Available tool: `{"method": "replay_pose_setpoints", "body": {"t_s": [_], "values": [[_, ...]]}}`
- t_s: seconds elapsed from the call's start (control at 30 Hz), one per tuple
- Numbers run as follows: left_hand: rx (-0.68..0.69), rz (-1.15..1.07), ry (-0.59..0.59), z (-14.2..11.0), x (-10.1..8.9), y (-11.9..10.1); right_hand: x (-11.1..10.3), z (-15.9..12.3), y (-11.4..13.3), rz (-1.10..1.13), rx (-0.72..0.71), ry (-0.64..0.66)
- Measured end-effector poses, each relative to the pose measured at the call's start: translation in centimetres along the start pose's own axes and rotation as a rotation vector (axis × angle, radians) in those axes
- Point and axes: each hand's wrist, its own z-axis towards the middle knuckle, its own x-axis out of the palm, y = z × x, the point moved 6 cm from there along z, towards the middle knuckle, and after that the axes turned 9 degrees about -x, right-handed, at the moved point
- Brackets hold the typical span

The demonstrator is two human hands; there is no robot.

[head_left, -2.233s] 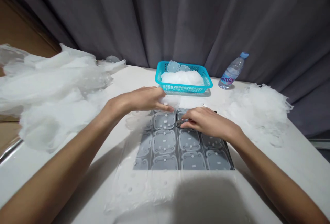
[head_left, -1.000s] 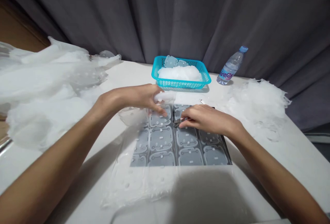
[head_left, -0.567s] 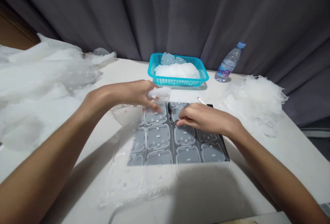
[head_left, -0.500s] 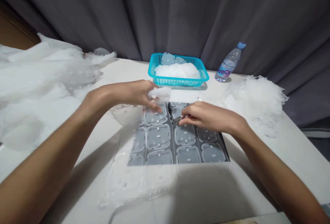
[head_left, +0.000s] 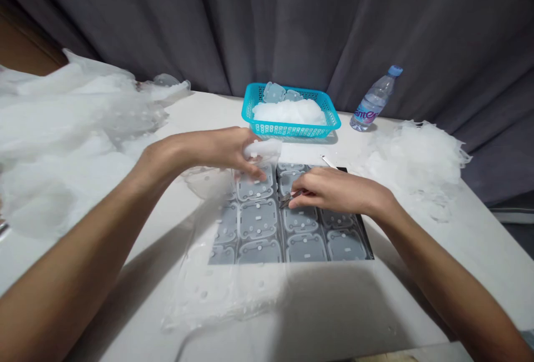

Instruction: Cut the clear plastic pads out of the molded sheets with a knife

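Observation:
A translucent plastic sheet (head_left: pixel 258 218) with rows of moulded rounded-square pieces lies over a dark mat (head_left: pixel 365 239). Part of it spreads past the mat onto the white table on the near left. My left hand (head_left: pixel 233 153) is closed on the sheet's far edge, where a rolled-up fold stands between thumb and fingers. In my right hand (head_left: pixel 323 187) is a pair of small scissors (head_left: pixel 287 200), their dark blades at the seam between two columns of pieces. The fingers hide the handles. A thin silver-coloured piece (head_left: pixel 327 160) shows just beyond my right hand.
A turquoise basket (head_left: pixel 292 129) at the back holds white translucent pieces. To its right stands a water bottle (head_left: pixel 372 100). A big heap of translucent sheets (head_left: pixel 75 128) covers the left side, and a smaller pile (head_left: pixel 417 156) lies right. A grey curtain (head_left: pixel 287 23) hangs behind the table.
The scissors have shifted slightly toward me along the seam, and their blades look more spread. My left hand keeps its grip on the sheet. The whole view has shifted a little.

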Motion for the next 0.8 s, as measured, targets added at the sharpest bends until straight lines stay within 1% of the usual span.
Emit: {"method": "replay_pose_setpoints", "body": {"t_s": [0.2, 0.33, 0.43, 0.63, 0.73, 0.8], "values": [[-0.014, 0.023, -0.018, -0.2, -0.1, -0.5, 0.3, 0.0, 0.2, -0.032, -0.007, 0.02], [-0.014, 0.014, 0.001, -0.2, 0.0, -0.5, 0.3, 0.1, 0.5, -0.037, -0.005, 0.007], [-0.001, 0.004, -0.007, -0.2, -0.2, -0.4, 0.2, 0.0, 1.0, -0.049, -0.011, 0.002], [-0.028, 0.017, 0.004, -0.1, -0.5, 0.2, -0.9, -1.4, 1.1, -0.058, -0.012, -0.027], [-0.046, 0.008, 0.004, -0.2, -0.6, 0.3, -1.5, -2.0, 0.9, -0.012, -0.023, -0.007], [-0.053, 0.001, -0.002, -0.2, -0.7, 0.3, -1.6, -2.0, 0.9, 0.012, -0.033, 0.015]]}}
